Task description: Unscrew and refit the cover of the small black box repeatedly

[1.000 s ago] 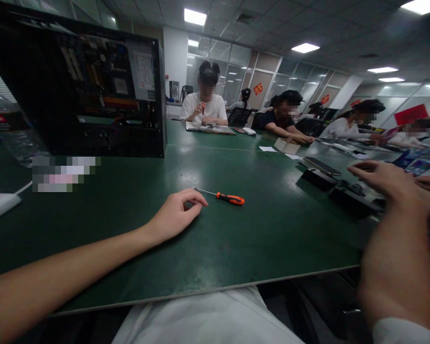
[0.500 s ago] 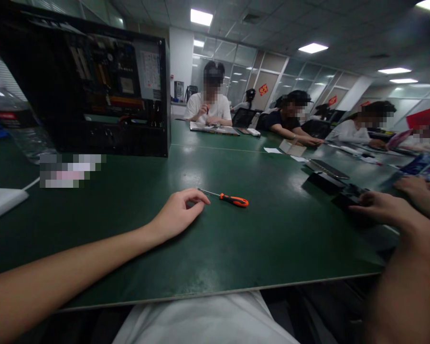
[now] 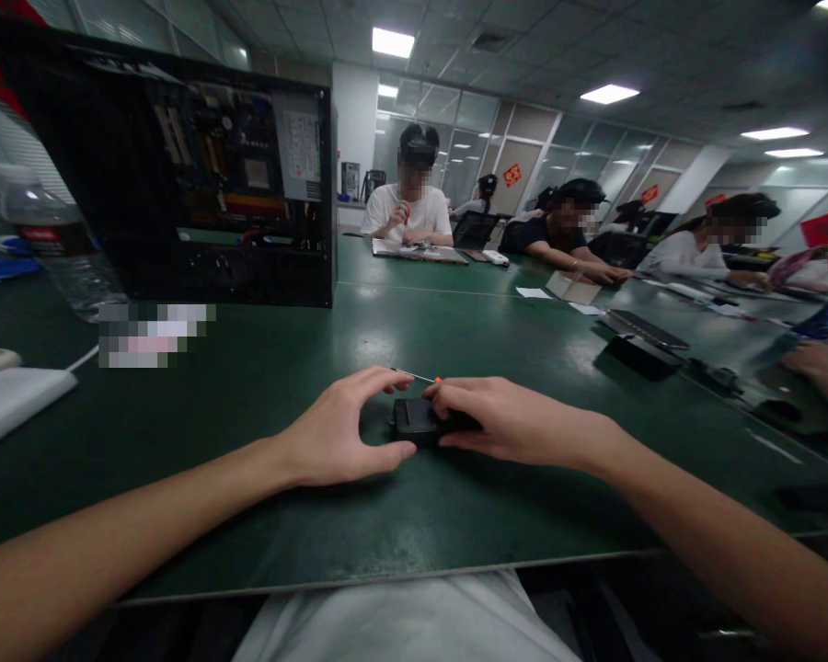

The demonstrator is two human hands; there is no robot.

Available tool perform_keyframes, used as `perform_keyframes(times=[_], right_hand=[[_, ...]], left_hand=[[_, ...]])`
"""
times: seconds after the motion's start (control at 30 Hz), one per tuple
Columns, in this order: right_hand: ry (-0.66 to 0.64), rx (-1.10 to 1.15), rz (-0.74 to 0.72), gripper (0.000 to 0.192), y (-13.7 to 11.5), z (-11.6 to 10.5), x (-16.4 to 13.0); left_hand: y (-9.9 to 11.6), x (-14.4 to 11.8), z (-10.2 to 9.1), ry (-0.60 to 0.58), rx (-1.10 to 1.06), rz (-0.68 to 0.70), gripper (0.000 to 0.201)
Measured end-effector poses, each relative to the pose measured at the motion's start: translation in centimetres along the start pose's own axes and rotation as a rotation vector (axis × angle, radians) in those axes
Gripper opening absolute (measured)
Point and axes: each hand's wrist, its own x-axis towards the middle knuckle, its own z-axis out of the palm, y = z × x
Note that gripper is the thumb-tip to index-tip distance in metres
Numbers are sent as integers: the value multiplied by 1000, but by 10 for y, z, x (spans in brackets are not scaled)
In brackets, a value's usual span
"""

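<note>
Black small box [image 3: 418, 421] on desk [image 3: 524, 349] | your left hand [image 3: 331, 428] and right hand [image 3: 507, 423] both grasp it | next: steady it, take screwdriver [image 3: 420, 377] behind.

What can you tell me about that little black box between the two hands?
The small black box is a flat, matt, rectangular block, plastic by the look of it, lying on the green table. The left hand curls around its left end and the right hand covers its right half, hiding that part. Just behind it lies a screwdriver, mostly hidden by the hands.
</note>
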Motion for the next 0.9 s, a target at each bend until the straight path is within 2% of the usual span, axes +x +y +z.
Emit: perform_keyframes(times=[0.1, 0.17, 0.23, 0.27, 0.33, 0.4, 0.43, 0.5, 0.57, 0.7, 0.83, 0.9], right_hand=[[45, 57, -53, 21, 13, -3, -1], [134, 60, 7, 30, 33, -10, -6], [194, 37, 125, 39, 56, -15, -11], [182, 42, 177, 45, 67, -14, -13], [76, 92, 223, 55, 83, -9, -14], [-33, 155, 201, 53, 90, -2, -12], [-55, 166, 185, 50, 90, 1, -10], [-12, 156, 153, 44, 86, 2, -7], [112, 159, 124, 39, 79, -3, -6], [482, 250, 77, 31, 64, -14, -7], [870, 502, 42, 41, 47, -26, -4], [993, 602, 10, 44, 38, -34, -1]], left_hand=[[1, 0, -4, -14, 10, 10, 44], [2, 2, -3, -12, 2, 0, 40], [2, 3, 1, 0, 2, -28, 41], [2, 3, 3, 6, 7, -43, 43], [0, 4, 8, 10, 20, -67, 45], [-2, 5, 13, 1, 23, -88, 41], [-2, 5, 14, -4, 20, -99, 38], [-4, 6, 16, -5, 18, -123, 34], [-5, 7, 17, 4, 20, -144, 33], [-7, 7, 15, -9, 2, -151, 32], [-8, 4, 12, -28, -4, -136, 31], [-7, 2, 10, -31, 0, -138, 32]])
